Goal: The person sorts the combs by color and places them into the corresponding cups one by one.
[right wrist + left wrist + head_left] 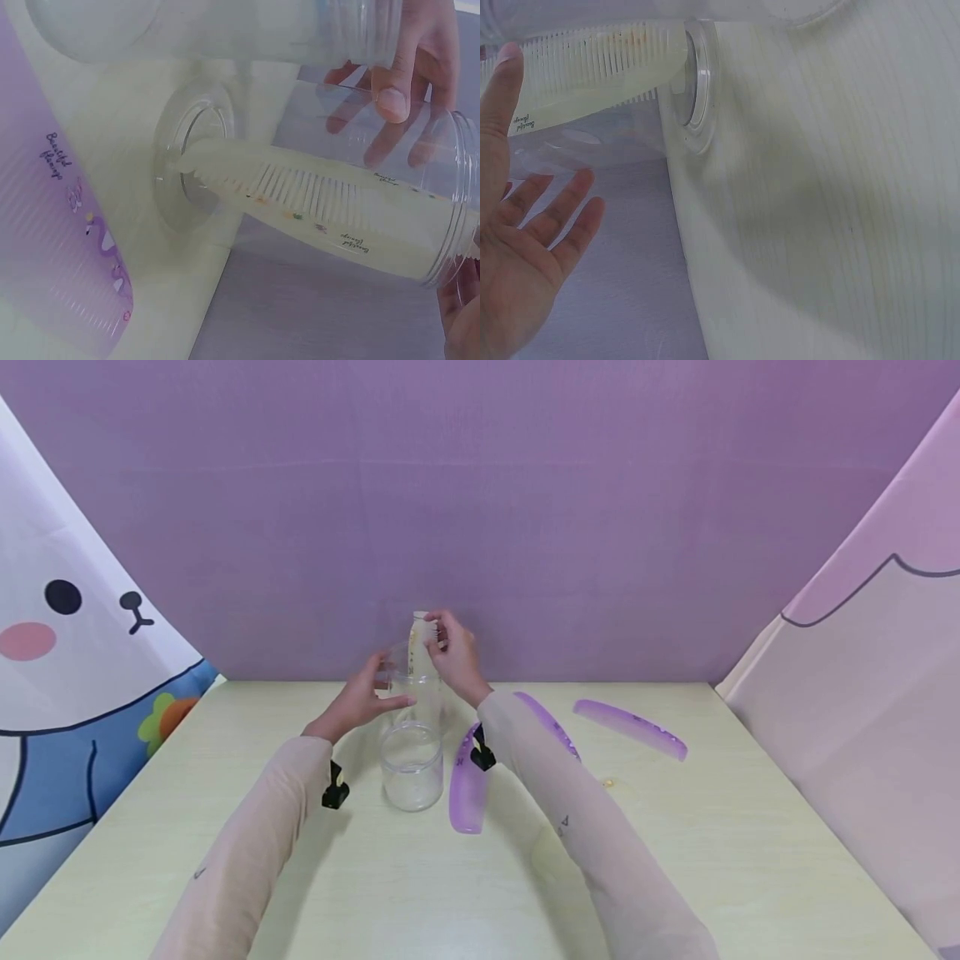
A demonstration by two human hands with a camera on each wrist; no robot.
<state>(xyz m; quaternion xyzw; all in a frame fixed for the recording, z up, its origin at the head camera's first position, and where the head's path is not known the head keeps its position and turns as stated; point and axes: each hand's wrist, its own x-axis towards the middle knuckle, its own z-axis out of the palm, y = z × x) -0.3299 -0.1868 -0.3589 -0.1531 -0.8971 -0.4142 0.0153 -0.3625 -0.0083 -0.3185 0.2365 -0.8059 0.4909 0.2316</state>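
A clear jar [315,127] stands at the back of the table, with pale yellow comb shapes [300,199] showing through its wall. My left hand [360,697] is around this jar, thumb [394,105] on the near side and fingers beyond it. Above the jar's mouth, my right hand [457,660] pinches the upper part of a pale yellow comb [418,639], whose lower part is inside. Whether a second comb lies behind it, I cannot tell. Just in front stands another clear jar [412,785], upright and open at the top.
Purple combs lie to the right: one [468,797] beside the front jar, another [551,722] partly behind my right sleeve, a third [630,728] farther right. A small yellowish spot [608,783] shows on the table [420,893]. A purple cloth [480,527] hangs behind.
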